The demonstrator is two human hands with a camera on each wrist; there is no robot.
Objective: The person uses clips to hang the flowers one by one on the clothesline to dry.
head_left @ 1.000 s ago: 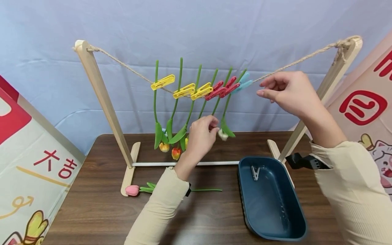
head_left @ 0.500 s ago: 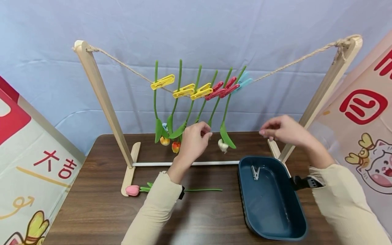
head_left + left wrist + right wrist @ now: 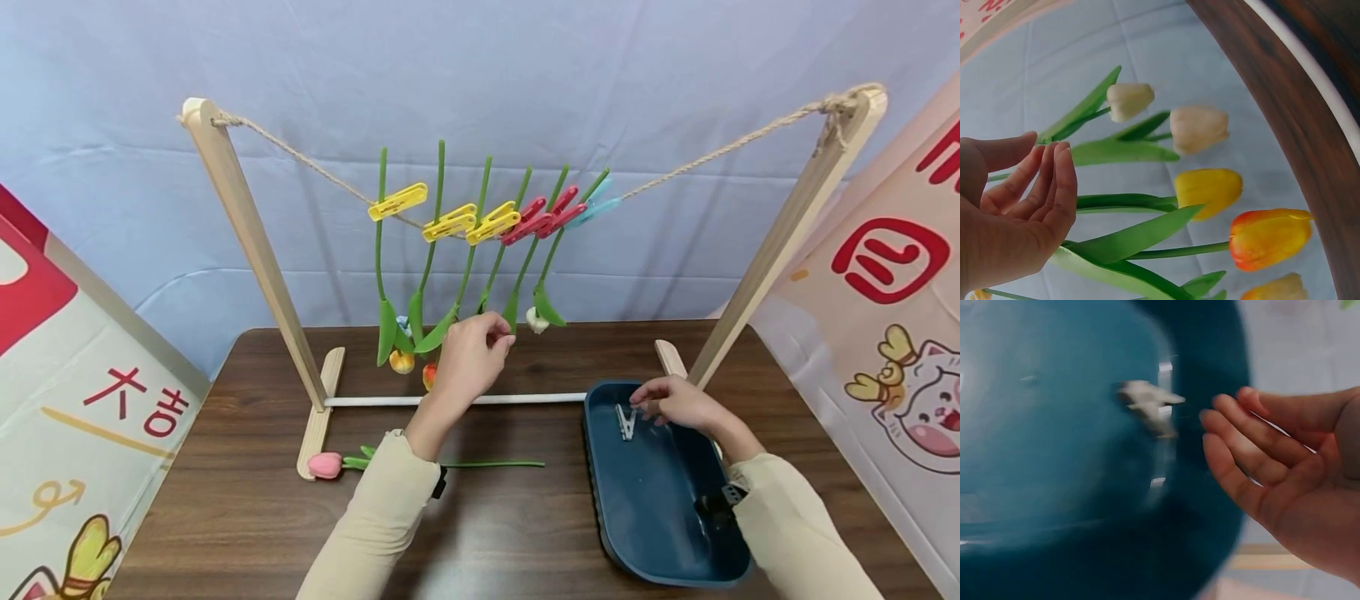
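Observation:
My left hand (image 3: 468, 354), fingers loosely bent and nothing visible in them, hovers among artificial tulips hung upside down from a rope. In the left wrist view its fingertips lie close to the green leaves, left of a cream tulip (image 3: 1200, 130), a yellow tulip (image 3: 1210, 192) and an orange-red tulip (image 3: 1269, 239). My right hand (image 3: 678, 404) reaches over the dark blue basin (image 3: 652, 533), its fingers relaxed beside a pale grey clothespin (image 3: 1147, 400) lying inside. Yellow clothespins (image 3: 495, 223), red clothespins (image 3: 562, 213) and a light blue clothespin (image 3: 595, 210) grip the stems on the rope.
The rope (image 3: 720, 152) sags between two wooden posts (image 3: 251, 250), joined low down by a white rod (image 3: 532, 399). A pink tulip (image 3: 324, 466) lies on the wooden table (image 3: 525, 533), partly behind the left forearm. Printed panels (image 3: 892, 333) stand at both sides.
My right hand has come down from beside the rope's right half to the basin. The left hand has shifted slightly down and left, and the hanging white tulip has swung a little.

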